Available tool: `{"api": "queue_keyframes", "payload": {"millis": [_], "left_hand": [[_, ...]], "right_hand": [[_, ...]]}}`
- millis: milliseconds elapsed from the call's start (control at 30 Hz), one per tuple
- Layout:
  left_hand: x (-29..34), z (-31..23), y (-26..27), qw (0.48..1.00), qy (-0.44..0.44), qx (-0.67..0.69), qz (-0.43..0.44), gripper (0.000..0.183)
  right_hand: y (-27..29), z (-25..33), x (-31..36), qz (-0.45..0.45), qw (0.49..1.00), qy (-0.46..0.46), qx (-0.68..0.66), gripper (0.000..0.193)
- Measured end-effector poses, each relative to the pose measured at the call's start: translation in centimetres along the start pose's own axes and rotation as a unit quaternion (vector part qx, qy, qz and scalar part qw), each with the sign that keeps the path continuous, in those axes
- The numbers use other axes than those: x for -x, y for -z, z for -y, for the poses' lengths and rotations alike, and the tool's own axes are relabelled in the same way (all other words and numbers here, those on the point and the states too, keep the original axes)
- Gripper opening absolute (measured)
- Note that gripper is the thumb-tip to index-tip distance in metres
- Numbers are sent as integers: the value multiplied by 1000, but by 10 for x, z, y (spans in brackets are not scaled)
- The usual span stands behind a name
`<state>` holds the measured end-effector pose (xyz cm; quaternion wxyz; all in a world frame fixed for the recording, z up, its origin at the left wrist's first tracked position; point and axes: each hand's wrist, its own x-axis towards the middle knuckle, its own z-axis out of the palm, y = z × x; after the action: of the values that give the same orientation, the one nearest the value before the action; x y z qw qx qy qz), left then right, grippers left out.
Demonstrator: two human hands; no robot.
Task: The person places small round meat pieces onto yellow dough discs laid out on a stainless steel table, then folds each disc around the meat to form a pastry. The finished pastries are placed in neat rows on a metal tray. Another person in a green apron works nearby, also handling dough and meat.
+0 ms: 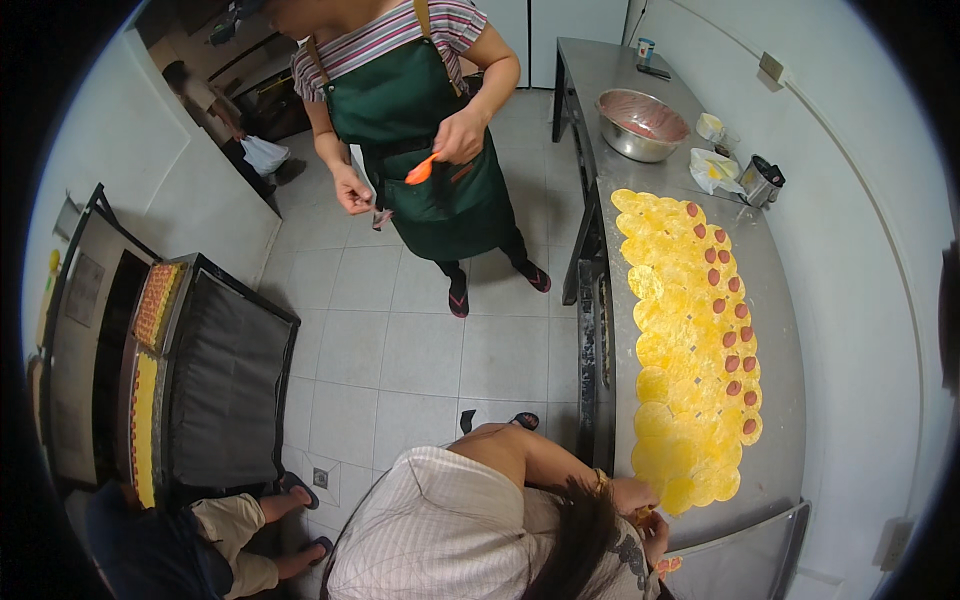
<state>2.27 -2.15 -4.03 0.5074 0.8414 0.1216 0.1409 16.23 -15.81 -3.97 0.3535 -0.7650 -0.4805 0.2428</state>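
Observation:
My left hand (634, 495), with a bracelet at the wrist, reaches to the near end of the metal table (785, 345). Close below it is my right hand (656, 536). Fingers on both are bent and drawn together around something small that I cannot make out. An orange-and-yellow piece (668, 566) lies just beneath them. Beside my hands begins a long sheet of overlapping thin yellow rounds (665, 340), which looks like thin pancakes. Reddish round dollops (732, 363) sit along its right side. Dark hair and my pale sleeve fill the lower edge.
Farther up the table stand a steel bowl (643, 127) of pinkish mix, a crumpled white wrapper (715, 170) and a metal pitcher (762, 182). A co-worker in a green apron (430, 150) holds an orange utensil (422, 169). At left, another person stands near a rack (225, 380).

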Motion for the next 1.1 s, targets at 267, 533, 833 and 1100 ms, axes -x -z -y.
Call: {"api": "queue_keyframes", "payload": {"millis": [267,533,833,1100], "left_hand": [[3,-3,0,1000,-7,-11,18,21],[-4,-7,-11,999,-20,11,28,17],[-8,5,-21,999,-32,-5,40,16],[-9,23,-34,994,-101,5,35,14]], "right_hand": [[-8,-13,9,-5,998,-57,-8,37],[2,1,19,-16,983,-120,-136,27],[-15,-81,25,-26,981,-133,-141,32],[-6,-95,21,59,969,-190,-150,34]]}}
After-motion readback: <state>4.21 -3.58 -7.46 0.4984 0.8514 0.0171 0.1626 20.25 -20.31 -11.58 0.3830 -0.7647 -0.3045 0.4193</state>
